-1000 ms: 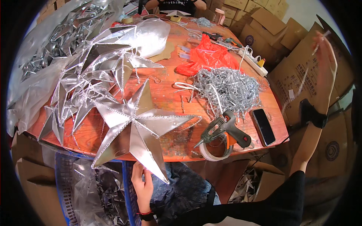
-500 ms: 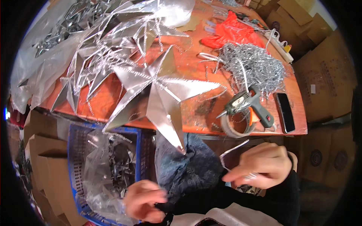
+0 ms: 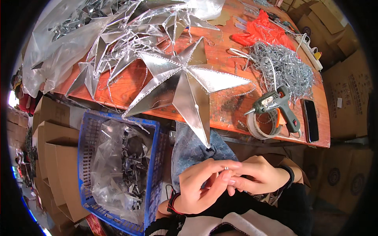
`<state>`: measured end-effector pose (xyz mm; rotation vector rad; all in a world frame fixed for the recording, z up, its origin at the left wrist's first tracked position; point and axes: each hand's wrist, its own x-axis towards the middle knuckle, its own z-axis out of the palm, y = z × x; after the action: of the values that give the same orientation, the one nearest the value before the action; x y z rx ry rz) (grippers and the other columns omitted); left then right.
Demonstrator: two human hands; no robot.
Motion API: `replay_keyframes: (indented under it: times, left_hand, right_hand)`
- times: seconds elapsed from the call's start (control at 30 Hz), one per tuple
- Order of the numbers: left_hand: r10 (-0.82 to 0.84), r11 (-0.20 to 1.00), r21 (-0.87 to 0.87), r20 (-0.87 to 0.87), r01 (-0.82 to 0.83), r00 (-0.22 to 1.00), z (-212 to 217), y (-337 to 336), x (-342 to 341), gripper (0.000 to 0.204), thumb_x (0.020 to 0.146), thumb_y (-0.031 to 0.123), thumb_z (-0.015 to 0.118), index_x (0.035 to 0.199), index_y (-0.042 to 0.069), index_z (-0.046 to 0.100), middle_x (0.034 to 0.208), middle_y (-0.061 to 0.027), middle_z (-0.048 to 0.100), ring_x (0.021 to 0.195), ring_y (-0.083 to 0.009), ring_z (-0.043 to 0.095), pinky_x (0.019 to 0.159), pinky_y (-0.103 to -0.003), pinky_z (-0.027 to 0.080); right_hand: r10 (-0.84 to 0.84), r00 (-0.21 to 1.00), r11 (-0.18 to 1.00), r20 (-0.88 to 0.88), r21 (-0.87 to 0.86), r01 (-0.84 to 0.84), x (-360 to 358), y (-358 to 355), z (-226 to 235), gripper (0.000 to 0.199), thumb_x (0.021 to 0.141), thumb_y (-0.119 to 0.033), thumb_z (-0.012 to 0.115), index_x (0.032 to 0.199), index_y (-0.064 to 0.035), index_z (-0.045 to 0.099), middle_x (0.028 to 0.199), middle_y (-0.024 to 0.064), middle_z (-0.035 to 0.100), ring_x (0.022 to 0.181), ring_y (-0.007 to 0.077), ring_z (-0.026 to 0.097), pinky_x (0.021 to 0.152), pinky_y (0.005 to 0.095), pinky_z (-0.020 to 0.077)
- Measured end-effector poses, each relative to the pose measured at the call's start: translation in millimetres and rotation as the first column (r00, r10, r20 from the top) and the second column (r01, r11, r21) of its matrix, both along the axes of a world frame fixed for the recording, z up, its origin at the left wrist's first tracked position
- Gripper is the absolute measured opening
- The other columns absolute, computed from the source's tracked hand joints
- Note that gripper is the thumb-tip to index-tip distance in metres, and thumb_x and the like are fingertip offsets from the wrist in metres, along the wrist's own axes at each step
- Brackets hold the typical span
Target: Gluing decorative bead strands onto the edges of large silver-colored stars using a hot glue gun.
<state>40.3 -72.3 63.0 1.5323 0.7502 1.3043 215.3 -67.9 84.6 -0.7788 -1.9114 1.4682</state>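
Note:
Over my lap, my left hand [image 3: 204, 183] and my right hand [image 3: 258, 175] meet with their fingertips together. A tiny silvery end of cord [image 3: 226, 168] peeks out between the pinched fingers; the rest of it is hidden by them. Just beyond, a large silver five-pointed star [image 3: 182, 92] lies on the orange table [image 3: 226, 112], one point jutting over the front edge. Silver beaded trim runs along some of its ridges and hangs loose from one tip. To its right, a glue gun [image 3: 271, 103] rests on a roll of tape [image 3: 258, 128].
More silver stars [image 3: 118, 51] and a clear plastic bag [image 3: 51, 63] cover the table's left. Tangled silver trim [image 3: 281, 67], a red plastic bag [image 3: 264, 31], a power strip [image 3: 311, 55] and a phone [image 3: 310, 120] lie right. A blue basket [image 3: 155, 157] stands below; cardboard boxes [image 3: 63, 157] flank it.
My left hand has come right and up from beside the basket to meet my right hand. The cord that trailed from my right hand is now mostly hidden. The whole view has shifted.

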Motion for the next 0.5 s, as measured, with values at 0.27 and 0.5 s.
replay_keyframes:
  times: [0.27, 0.5]
  left_hand:
    - [-0.05, 0.987, 0.146, -0.125, 0.068, 0.991, -1, 7, 1, 0.012, 0.078, -0.002, 0.062, 0.09, -0.001, 0.061, 0.065, -0.0053, 0.058, 0.046, -0.013, 0.051, 0.042, -0.024, 0.036]
    - [-0.011, 0.941, 0.305, -0.399, 0.144, 0.917, -5, 9, -3, 0.017, 0.073, 0.005, 0.069, 0.088, 0.001, 0.06, 0.063, -0.0027, 0.057, 0.046, -0.0155, 0.052, 0.043, -0.027, 0.036]
  right_hand:
    - [-0.248, 0.957, 0.914, 0.151, 0.364, 0.18, 19, 4, 25, 0.027, 0.072, -0.006, 0.073, 0.094, 0.0007, 0.058, 0.084, 0.0108, 0.058, 0.071, 0.0235, 0.058, 0.063, 0.0311, 0.0474]
    - [-0.242, 0.962, 0.888, 0.127, 0.428, 0.167, 18, 4, 22, 0.02, 0.071, 0.0, 0.072, 0.088, -0.001, 0.061, 0.081, 0.009, 0.061, 0.07, 0.0202, 0.058, 0.059, 0.0285, 0.0461]
